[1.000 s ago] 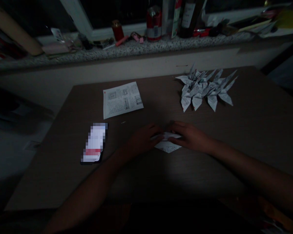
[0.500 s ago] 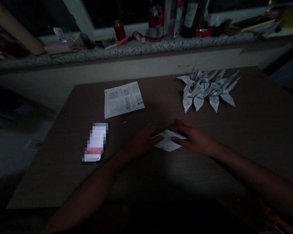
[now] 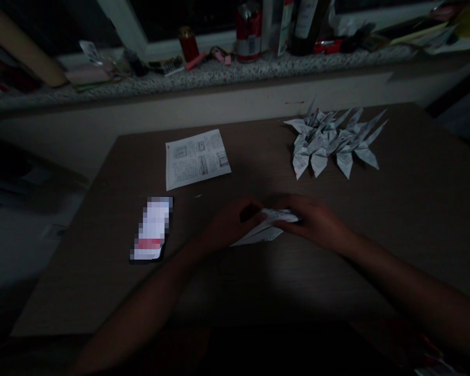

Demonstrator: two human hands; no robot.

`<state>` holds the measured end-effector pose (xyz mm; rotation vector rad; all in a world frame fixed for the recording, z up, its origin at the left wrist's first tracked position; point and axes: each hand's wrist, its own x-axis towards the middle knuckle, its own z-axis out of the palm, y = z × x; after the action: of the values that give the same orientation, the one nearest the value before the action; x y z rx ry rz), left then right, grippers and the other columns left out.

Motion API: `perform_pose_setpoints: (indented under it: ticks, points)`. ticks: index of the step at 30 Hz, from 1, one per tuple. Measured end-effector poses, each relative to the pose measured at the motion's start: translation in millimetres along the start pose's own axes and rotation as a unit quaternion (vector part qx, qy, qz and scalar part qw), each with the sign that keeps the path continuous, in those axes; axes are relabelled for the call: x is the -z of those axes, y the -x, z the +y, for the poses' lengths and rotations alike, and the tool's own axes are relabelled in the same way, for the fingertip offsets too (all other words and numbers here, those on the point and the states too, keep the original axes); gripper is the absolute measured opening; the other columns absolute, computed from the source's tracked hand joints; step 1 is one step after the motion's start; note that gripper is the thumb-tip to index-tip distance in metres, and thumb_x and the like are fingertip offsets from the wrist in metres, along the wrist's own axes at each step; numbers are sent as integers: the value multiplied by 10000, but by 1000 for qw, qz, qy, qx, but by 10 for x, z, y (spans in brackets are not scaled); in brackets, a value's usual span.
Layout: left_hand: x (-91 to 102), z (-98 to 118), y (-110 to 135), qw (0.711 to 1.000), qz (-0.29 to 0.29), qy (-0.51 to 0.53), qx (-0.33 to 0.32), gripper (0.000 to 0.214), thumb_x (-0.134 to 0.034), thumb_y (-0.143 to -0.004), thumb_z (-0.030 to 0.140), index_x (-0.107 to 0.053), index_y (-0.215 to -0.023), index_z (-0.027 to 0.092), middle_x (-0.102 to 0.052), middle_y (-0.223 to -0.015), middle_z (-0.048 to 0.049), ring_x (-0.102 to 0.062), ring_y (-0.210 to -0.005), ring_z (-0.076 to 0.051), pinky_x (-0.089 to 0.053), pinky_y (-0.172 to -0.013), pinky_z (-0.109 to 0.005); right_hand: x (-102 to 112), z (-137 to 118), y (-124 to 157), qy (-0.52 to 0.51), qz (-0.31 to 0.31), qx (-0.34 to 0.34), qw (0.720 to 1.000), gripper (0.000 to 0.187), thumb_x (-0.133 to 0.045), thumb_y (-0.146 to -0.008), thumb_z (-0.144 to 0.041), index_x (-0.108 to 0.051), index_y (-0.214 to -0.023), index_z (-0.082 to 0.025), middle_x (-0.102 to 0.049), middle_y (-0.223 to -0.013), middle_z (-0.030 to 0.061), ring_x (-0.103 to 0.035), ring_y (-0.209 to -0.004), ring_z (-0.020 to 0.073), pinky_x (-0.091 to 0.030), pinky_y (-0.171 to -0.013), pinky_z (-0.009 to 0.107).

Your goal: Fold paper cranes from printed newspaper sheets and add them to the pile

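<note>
A folded piece of printed paper [image 3: 264, 230] lies between my hands near the middle of the table, one pointed end aimed to the lower left. My left hand [image 3: 237, 222] grips its left part, thumb on top and the other fingers curled behind. On the right side, my right hand [image 3: 307, 216] pinches the paper between thumb and fingers. Some fingertips of both hands are hidden behind the paper or in shadow. Beyond my right hand sits a cluster of folded paper cranes [image 3: 329, 141], made of similar printed paper.
A flat printed sheet [image 3: 198, 159] lies at the back left of the table [image 3: 219, 292]. Nearer me is a lit phone [image 3: 152, 230]. Behind the table, a stone windowsill [image 3: 219, 75] carries a red can [image 3: 248, 34], a dark bottle [image 3: 305, 26], a jar [image 3: 188, 46] and small clutter.
The folded paper has turned, so its point now reaches to the lower left instead of toward me. Both hands have shifted slightly around it and still hold it.
</note>
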<state>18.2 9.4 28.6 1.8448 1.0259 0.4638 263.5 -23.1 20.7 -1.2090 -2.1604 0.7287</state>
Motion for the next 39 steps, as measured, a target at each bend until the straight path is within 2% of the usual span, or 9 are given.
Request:
perform_pose_setpoints:
  ticks: [4, 7, 11, 17, 22, 24, 28, 32, 39]
  points:
    - [-19, 7, -19, 1000, 16, -16, 1, 235, -609, -982, 420, -703, -1010, 206, -730, -964, -15, -670, -890, -189, -509, -816, -312, -13, 11, 4, 3, 8, 30, 1000, 250, -723, -947, -359, -694, -1168, -244, -753, -1113, 83, -718, -1040, 266, -567, -911, 398]
    - [-9, -20, -37, 999, 35, -7, 7, 244, -594, -984, 417, -699, -981, 196, -732, -952, -22, -668, -883, -191, -506, -815, -317, 19, 61, 7, -26, 20, 17, 999, 316, -753, -920, -363, -688, -1210, -253, -749, -1160, 74, -713, -1071, 267, -573, -919, 404]
    - [11, -44, -45, 998, 64, 5, 14, 251, -588, -985, 414, -688, -943, 188, -725, -939, -31, -661, -867, -189, -510, -819, -322, 92, 167, 19, -95, 63, -47, 992, 343, -767, -894, -401, -704, -1202, -266, -757, -1194, 62, -717, -1076, 270, -577, -928, 422]
    - [-6, -51, -30, 997, 52, 47, 19, 264, -614, -983, 443, -690, -980, 190, -726, -955, -28, -670, -868, -182, -522, -804, -308, 105, 224, 29, -170, 93, -153, 969, 207, -738, -888, -392, -753, -1047, -260, -776, -915, 33, -706, -744, 215, -564, -658, 348]
    - [-22, -50, -34, 997, 37, 60, 13, 279, -641, -973, 466, -694, -973, 193, -723, -948, -22, -663, -854, -171, -510, -794, -297, 41, 169, 3, -230, 129, -127, 956, 153, -686, -930, -367, -778, -1011, -275, -780, -1148, 33, -722, -1050, 253, -568, -904, 403]
    - [-29, -47, -36, 997, 32, 63, 18, 287, -650, -964, 474, -695, -967, 190, -720, -938, -24, -657, -836, -169, -503, -778, -295, 24, 162, -6, -231, 142, -124, 955, 147, -677, -932, -345, -783, -1010, -279, -770, -1197, 33, -709, -1104, 259, -555, -946, 419]
    - [-46, -55, -35, 998, 22, 63, 24, 289, -676, -938, 478, -695, -972, 192, -719, -938, -29, -654, -840, -174, -494, -754, -293, 15, 174, -12, -223, 155, -124, 954, 117, -729, -872, -309, -775, -973, -274, -770, -1179, 43, -715, -1067, 260, -559, -925, 426]
    - [-54, -68, -37, 997, 19, 70, 21, 265, -680, -935, 463, -680, -981, 202, -713, -942, -24, -654, -848, -174, -505, -759, -295, 13, 174, -10, -219, 158, -122, 955, 136, -691, -909, -342, -787, -971, -269, -770, -1179, 47, -702, -1107, 268, -538, -966, 434]
    - [-82, -91, -36, 997, 20, 73, 23, 248, -668, -951, 447, -641, -965, 200, -691, -933, -22, -653, -861, -177, -513, -770, -301, -52, 184, -18, -257, 159, -176, 937, 234, -643, -955, -440, -783, -1005, -259, -779, -1047, 41, -723, -970, 252, -570, -824, 383]
